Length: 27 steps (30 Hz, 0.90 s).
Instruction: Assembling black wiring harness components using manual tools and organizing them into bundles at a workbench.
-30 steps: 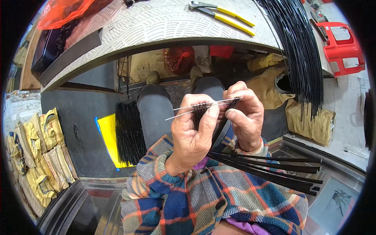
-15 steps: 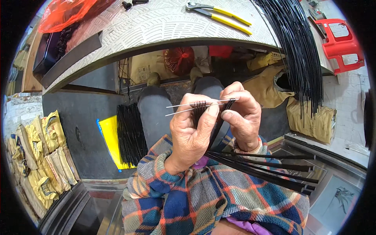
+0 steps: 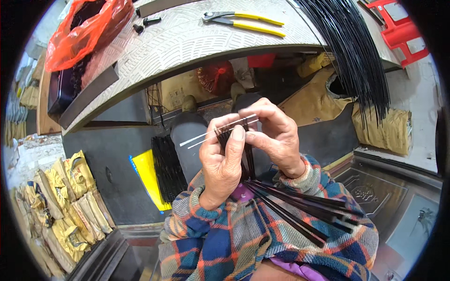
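Observation:
My left hand [image 3: 224, 161] pinches several thin black strands [image 3: 250, 161] between thumb and fingers. Two slender pale metal rods [image 3: 191, 140] run across the tops of these strands and stick out to the left past my fingers. Fingers of my right hand [image 3: 277, 136] are closed on the rods' right end, where more strand tops sit close together. How the strands join the rods is too small to tell. Below my hands, the strands' long black ends [image 3: 300, 206] fan out to the right over my plaid sleeve and lap.
Yellow-handled pincers [image 3: 243, 22] and small black parts [image 3: 138, 28] lie on the patterned tabletop [image 3: 187, 42]. Long black strands [image 3: 358, 61] hang over its right side, near a red plastic stool [image 3: 401, 35]. Left of my legs, another black bundle [image 3: 168, 166] lies by a yellow sheet [image 3: 146, 175].
My right hand has moved left, closer to the left one. The strands' loose ends have swung downward. The whole view has shifted and tilted.

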Available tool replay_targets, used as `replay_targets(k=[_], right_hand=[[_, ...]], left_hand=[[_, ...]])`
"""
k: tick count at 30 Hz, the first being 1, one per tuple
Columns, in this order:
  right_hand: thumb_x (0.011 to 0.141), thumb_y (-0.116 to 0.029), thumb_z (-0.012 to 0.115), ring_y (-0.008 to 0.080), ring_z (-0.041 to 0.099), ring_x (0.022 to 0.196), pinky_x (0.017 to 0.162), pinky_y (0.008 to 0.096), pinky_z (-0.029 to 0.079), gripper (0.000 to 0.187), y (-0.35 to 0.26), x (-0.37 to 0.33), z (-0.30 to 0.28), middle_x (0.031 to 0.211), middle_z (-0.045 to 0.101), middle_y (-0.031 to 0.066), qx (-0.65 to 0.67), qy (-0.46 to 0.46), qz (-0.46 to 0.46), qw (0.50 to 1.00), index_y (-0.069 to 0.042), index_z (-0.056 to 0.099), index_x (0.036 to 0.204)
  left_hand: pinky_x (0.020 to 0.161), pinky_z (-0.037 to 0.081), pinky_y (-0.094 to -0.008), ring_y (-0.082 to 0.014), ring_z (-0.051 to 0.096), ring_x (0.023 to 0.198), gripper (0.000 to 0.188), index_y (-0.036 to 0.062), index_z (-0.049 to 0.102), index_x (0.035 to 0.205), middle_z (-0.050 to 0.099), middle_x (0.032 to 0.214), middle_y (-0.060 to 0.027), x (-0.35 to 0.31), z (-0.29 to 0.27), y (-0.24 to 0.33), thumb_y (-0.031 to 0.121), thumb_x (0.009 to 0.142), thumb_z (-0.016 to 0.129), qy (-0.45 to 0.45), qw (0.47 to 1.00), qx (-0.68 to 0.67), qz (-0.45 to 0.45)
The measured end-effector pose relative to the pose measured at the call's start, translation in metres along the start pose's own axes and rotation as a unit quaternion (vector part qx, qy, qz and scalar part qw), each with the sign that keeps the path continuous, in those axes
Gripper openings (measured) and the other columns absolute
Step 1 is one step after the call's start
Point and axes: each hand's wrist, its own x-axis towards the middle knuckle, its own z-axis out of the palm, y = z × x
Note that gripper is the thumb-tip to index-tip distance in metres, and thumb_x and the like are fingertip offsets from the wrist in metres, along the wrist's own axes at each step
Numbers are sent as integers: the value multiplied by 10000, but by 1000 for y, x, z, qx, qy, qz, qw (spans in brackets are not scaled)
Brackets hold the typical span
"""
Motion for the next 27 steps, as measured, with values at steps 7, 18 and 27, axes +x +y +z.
replay_targets(k=[7, 18, 27], right_hand=[[716, 37, 634, 91, 441, 848, 785, 220, 378, 521, 4, -1, 0, 949, 479, 33, 5, 41, 28, 999, 8, 394, 1177], [741, 33, 629, 98, 518, 738, 634, 205, 407, 109, -16, 17, -24, 777, 539, 47, -118, 71, -46, 989, 12, 640, 847], [803, 22, 573, 46, 500, 548, 483, 165, 387, 53, -16, 17, -31, 805, 525, 45, -92, 94, -38, 991, 26, 597, 850]], left_hand=[[765, 431, -214, -91, 539, 805, 215, -40, 572, 1037, 597, 906, -44, 7, 0, -13, 91, 867, 549, 3, 999, -45, -22], [751, 514, -289, -172, 629, 805, 232, -28, 533, 1069, 627, 945, -125, 17, 1, -7, 82, 866, 537, -79, 986, -26, -147], [675, 495, -256, -144, 597, 724, 298, 4, 479, 1159, 616, 879, -107, 14, 8, -23, 130, 890, 507, -81, 993, -1, -88]])
